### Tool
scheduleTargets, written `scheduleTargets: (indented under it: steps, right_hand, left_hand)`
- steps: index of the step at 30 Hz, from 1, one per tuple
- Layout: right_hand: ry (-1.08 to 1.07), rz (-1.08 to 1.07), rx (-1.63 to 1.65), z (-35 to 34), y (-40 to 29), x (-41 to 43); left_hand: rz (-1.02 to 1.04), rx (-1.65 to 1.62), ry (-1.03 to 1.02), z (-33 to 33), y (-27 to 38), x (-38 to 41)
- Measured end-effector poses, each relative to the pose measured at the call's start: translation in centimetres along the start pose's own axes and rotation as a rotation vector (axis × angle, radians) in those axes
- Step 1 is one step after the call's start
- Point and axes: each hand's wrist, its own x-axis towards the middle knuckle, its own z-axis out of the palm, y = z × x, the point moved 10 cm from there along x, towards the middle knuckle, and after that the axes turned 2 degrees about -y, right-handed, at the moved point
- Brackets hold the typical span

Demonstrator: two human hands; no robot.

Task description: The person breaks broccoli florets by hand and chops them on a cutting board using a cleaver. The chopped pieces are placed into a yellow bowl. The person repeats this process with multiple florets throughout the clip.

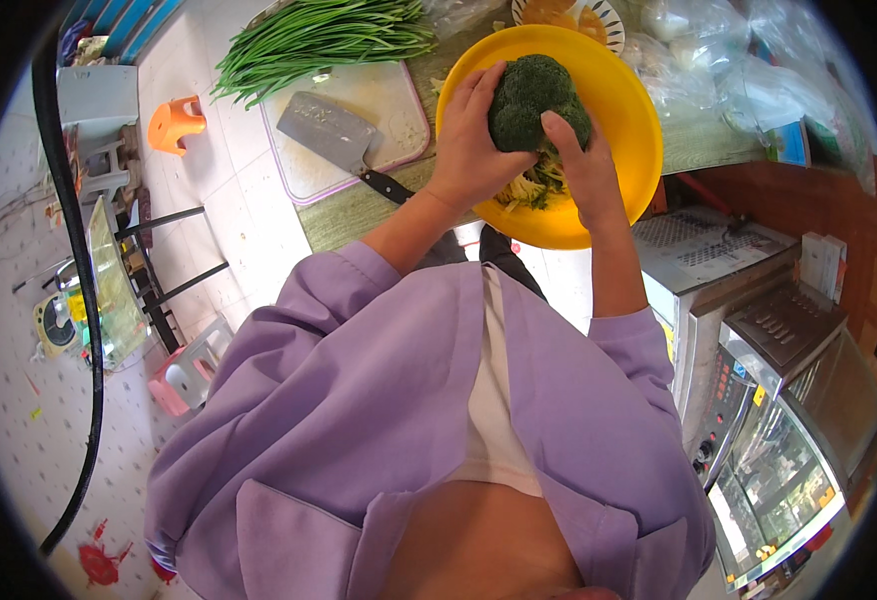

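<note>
Over a yellow plastic basin (637, 150), both hands hold a large head of broccoli (532, 97). My left hand (476, 142) grips its left side, with the fingers spread up along the crown. On the right side, my right hand (588, 165) has its thumb pressed on the florets; its other fingers are mostly hidden behind the head. Pale green broccoli pieces (532, 191) lie in the bottom of the basin. A cleaver (330, 131) with bits on its blade rests on a white cutting board (401, 90) to the left, its black handle over the board's edge.
A bundle of long green stalks (326, 45) lies across the board's far edge. Behind the basin is a patterned plate (611, 26) with orange residue. Clear plastic bags (708, 60) crowd the table's right part. A metal oven (768, 450) stands at right, an orange stool (176, 124) at left.
</note>
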Motion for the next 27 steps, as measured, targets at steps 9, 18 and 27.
scheduleTargets:
  steps: [9, 18, 27]
  right_hand:
    - [-0.186, -0.635, -0.911, 2.0, -6.7, -1.9]
    - [-0.029, -0.615, -1.050, 2.0, -4.7, -1.3]
    - [-0.157, -0.337, -0.449, 0.2, -2.8, 0.6]
  left_hand:
    - [-0.326, -0.256, -0.209, 2.0, -2.4, 0.6]
    - [-0.604, -0.465, -0.184, 4.0, -6.7, -1.1]
    - [-0.456, -0.502, -0.225, 3.2, -4.8, -0.2]
